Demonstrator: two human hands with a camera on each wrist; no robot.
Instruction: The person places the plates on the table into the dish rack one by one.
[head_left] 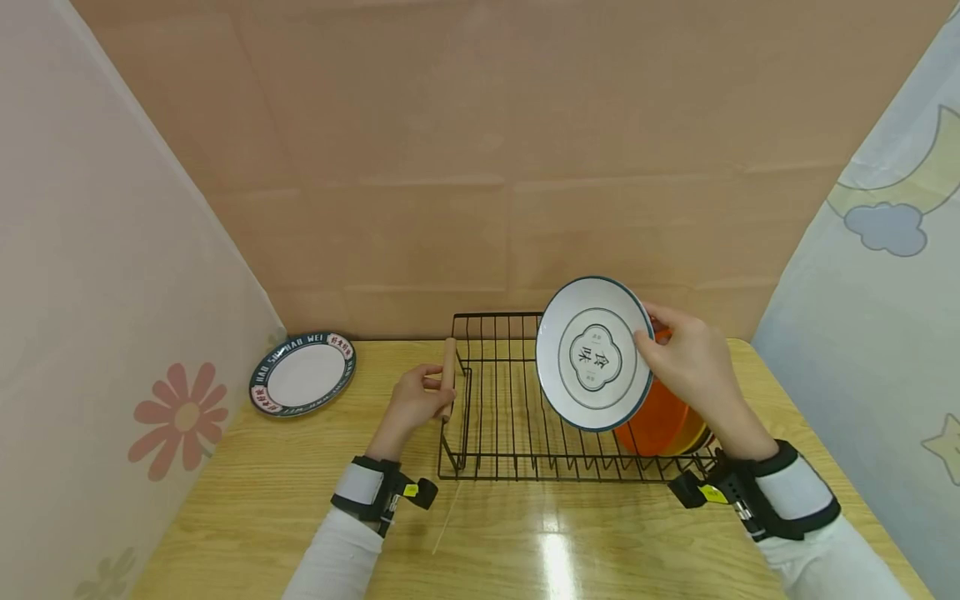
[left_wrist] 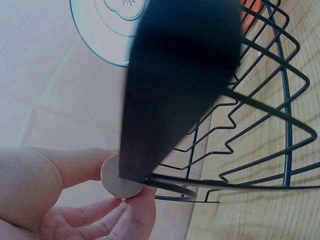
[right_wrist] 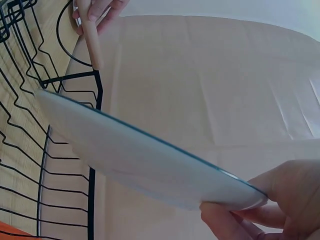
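Observation:
My right hand point(head_left: 693, 358) pinches the right rim of a white plate point(head_left: 570, 375) with a dark blue-green edge and a printed centre. The plate is tilted up over the black wire dish rack point(head_left: 495, 467), its face toward the head camera. My left hand point(head_left: 415, 400) grips the round wooden handle point(head_left: 449, 367) at the rack's left end; in the left wrist view thumb and fingers point(left_wrist: 142, 212) close around the handle's end point(left_wrist: 120, 182). Orange and yellow plates point(head_left: 651, 421) stand in the rack's right part, partly hidden behind the right hand and the held plate.
A white plate with a dark patterned rim point(head_left: 307, 375) lies on the wooden table point(head_left: 247, 500) at the left. Brown paper point(head_left: 420, 167) covers the back wall. Printed side panels point(head_left: 862, 333) border the table left and right.

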